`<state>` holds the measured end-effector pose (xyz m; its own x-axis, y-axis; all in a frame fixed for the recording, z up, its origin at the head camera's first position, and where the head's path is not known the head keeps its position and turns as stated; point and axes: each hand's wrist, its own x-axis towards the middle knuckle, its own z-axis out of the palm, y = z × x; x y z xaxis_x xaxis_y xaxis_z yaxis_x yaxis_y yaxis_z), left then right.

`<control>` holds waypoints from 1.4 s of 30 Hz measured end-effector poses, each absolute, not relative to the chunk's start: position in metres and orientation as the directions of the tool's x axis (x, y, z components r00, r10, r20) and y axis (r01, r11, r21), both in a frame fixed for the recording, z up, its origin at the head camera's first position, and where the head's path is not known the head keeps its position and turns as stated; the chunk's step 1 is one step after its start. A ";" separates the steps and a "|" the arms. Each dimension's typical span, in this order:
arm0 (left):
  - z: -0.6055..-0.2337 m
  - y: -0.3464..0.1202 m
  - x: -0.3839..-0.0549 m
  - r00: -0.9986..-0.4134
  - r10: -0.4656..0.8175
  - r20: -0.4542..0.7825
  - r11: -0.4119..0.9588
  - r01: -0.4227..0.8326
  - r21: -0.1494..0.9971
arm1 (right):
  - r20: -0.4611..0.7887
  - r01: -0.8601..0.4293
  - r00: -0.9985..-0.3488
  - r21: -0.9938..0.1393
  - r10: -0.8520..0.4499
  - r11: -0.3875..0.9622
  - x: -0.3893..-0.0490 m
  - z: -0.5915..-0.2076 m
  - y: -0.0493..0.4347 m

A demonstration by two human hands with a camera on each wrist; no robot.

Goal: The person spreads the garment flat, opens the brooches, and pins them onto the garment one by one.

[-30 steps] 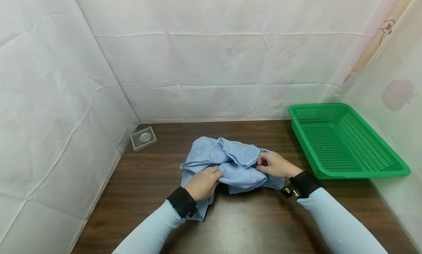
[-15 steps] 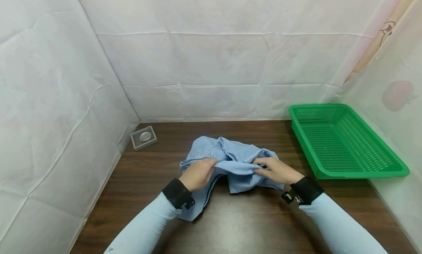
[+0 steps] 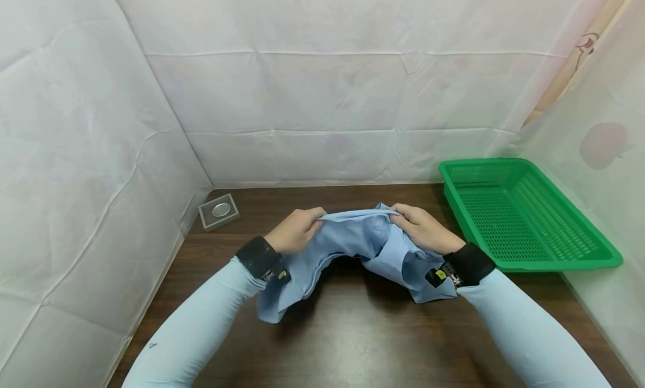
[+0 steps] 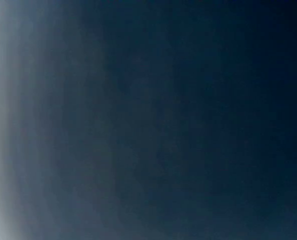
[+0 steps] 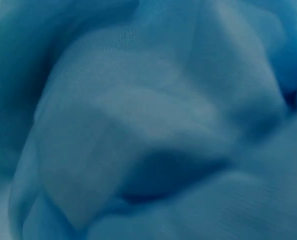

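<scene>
Spreading a blue cloth (image 3: 353,237) looks to be the step in progress: the left hand (image 3: 297,231) pinches one end of its upper edge and the right hand (image 3: 422,227) the other, fingers curled tight on the fabric with no gap that I can see. The cloth is held up over the middle of the table (image 3: 363,349), its two ends drooping; whether they touch the tabletop, I cannot tell. To my eye the next move calls for a firm, even pinch at both ends while the folds hanging underneath are loosened. The left wrist view gives only dark blur, the right one nothing but blue folds. As for writing, I can read none: a little dark mark (image 3: 153,345) sits on the left sleeve (image 3: 201,323), too small to make out, and the green basket (image 3: 544,265) shows no label
</scene>
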<state>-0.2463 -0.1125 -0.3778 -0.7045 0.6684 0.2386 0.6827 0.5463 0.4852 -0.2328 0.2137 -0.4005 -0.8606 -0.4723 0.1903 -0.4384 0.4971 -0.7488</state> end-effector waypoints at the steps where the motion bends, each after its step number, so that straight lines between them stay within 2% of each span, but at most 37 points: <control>1: -0.376 -0.114 -0.249 -0.707 0.671 0.224 0.541 0.673 0.504 | 0.175 -0.414 -0.868 -0.771 -0.465 0.484 -0.235 -0.400 0.213; 5: -0.367 -0.118 -0.257 -0.716 0.676 0.173 0.540 0.641 0.545 | 0.122 -0.325 -0.894 -0.840 -0.432 0.435 -0.242 -0.400 0.212; 10: -0.368 -0.118 -0.264 -0.729 0.674 0.120 0.566 0.614 0.550 | 0.081 -0.270 -0.904 -0.869 -0.419 0.414 -0.252 -0.409 0.210; 21: -0.413 -0.115 -0.278 -0.770 0.638 0.004 0.699 0.580 0.419 | -0.004 -0.260 -0.913 -0.764 -0.407 0.591 -0.276 -0.444 0.212; 25: -0.433 -0.114 -0.278 -0.792 0.611 0.010 0.744 0.578 0.335 | -0.042 -0.272 -0.889 -0.753 -0.456 0.600 -0.282 -0.452 0.217; 28: -0.440 -0.114 -0.275 -0.803 0.596 0.020 0.755 0.569 0.325 | -0.060 -0.270 -0.875 -0.764 -0.481 0.586 -0.280 -0.453 0.220; 31: -0.438 -0.113 -0.270 -0.813 0.581 0.036 0.760 0.558 0.334 | -0.039 -0.274 -0.884 -0.765 -0.466 0.583 -0.272 -0.443 0.222; 34: -0.429 -0.113 -0.262 -0.809 0.583 0.069 0.753 0.571 0.327 | 0.106 -0.373 -0.895 -0.710 -0.433 0.598 -0.255 -0.424 0.218; 36: -0.422 -0.114 -0.254 -0.792 0.598 0.121 0.741 0.604 0.294 | 0.262 -0.496 -0.860 -0.630 -0.437 0.598 -0.239 -0.408 0.209; 39: -0.411 -0.116 -0.238 -0.737 0.634 0.233 0.704 0.675 0.220 | 0.454 -0.693 -0.721 -0.464 -0.524 0.551 -0.213 -0.389 0.193; 42: -0.404 -0.117 -0.217 -0.661 0.687 0.302 0.650 0.745 0.150 | 0.485 -0.814 -0.581 -0.342 -0.654 0.470 -0.191 -0.384 0.176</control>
